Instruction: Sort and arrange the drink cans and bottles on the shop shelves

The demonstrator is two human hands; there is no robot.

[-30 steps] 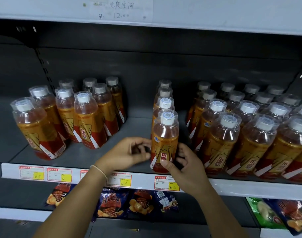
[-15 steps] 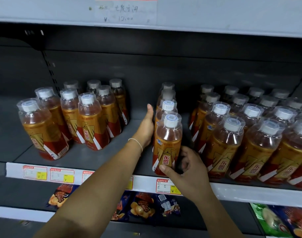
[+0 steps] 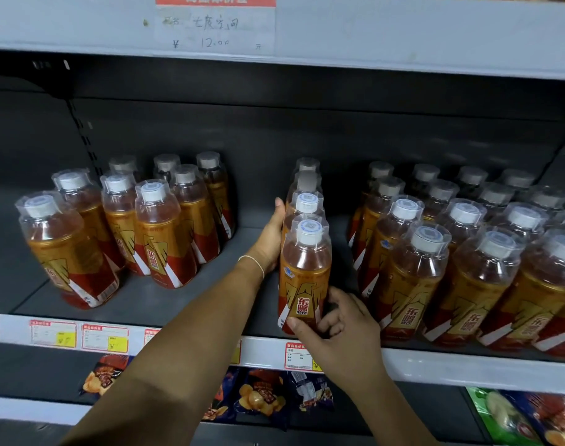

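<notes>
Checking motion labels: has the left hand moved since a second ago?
Yes. The left hand went from beside the front bottle's base, near the price rail, farther back, now flat against the bottle row's left side.

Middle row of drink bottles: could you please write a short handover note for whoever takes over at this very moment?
Left hand: open, palm flat against the left side of the middle row.
Right hand: fingers curled round the base of the front bottle, which stands at the shelf edge.
Done: the middle row stands in single file. The left cluster and right block stand on the same shelf, with gaps on either side of the middle row.
Left: probably square up the front bottle, then close the gaps between the groups.
</notes>
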